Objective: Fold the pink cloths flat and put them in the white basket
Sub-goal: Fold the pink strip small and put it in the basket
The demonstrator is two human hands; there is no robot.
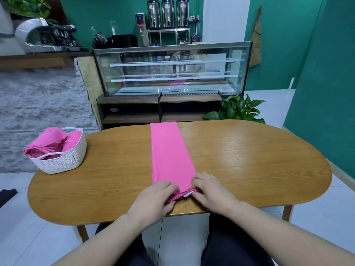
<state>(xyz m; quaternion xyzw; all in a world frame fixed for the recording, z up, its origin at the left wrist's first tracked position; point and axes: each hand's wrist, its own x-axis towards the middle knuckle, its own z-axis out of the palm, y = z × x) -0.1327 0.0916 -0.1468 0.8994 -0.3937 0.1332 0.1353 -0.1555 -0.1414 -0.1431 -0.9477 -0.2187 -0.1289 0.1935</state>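
Both hands, left hand (158, 194) and right hand (208, 189), seemingly pinch the pink cloth strip's (170, 154) near end: lift both corners evenly, fold squarely toward the far edge.

Small café or drinks shop interior. Glass display case (171, 69) on a wooden stand beyond the far edge of an oval wooden table (249, 160); three steel drink dispensers (168, 14) on a rear shelf against green walls (288, 45); potted plant (240, 110) on the floor.

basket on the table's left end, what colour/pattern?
White basket, woven-look textured wall, pink cloths bundled inside. Only the head view shows it.
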